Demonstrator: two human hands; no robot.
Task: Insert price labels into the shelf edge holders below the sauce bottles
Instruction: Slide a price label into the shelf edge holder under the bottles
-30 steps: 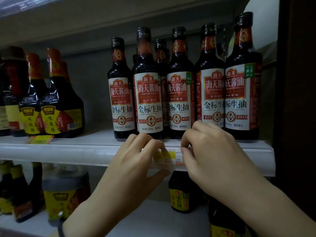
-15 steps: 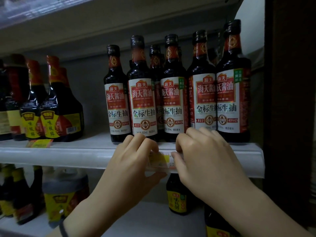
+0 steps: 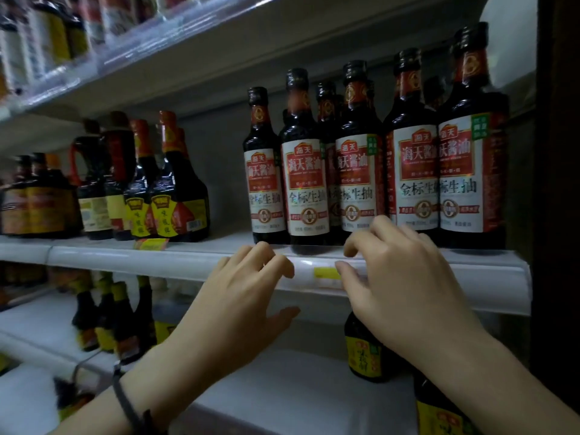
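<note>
Several dark soy sauce bottles (image 3: 309, 186) with red and white labels stand on the middle shelf. Below them runs the clear shelf edge holder (image 3: 175, 262). A price label (image 3: 324, 274) with a yellow patch sits inside the holder, between my hands. My left hand (image 3: 248, 296) rests its fingertips on the holder's top edge, fingers apart, thumb below the strip. My right hand (image 3: 398, 277) presses its thumb and fingertips on the holder over the label's right end, hiding that part.
Squat bottles (image 3: 166, 196) with yellow labels stand at the shelf's left, with a loose yellow label (image 3: 150, 244) lying on the shelf in front of them. More bottles (image 3: 365, 353) fill the lower shelf. A dark upright (image 3: 558, 183) bounds the right side.
The label now lies flat inside the holder. My left hand has let go of it and slid left. My view has shifted, showing more of the upper shelf.
</note>
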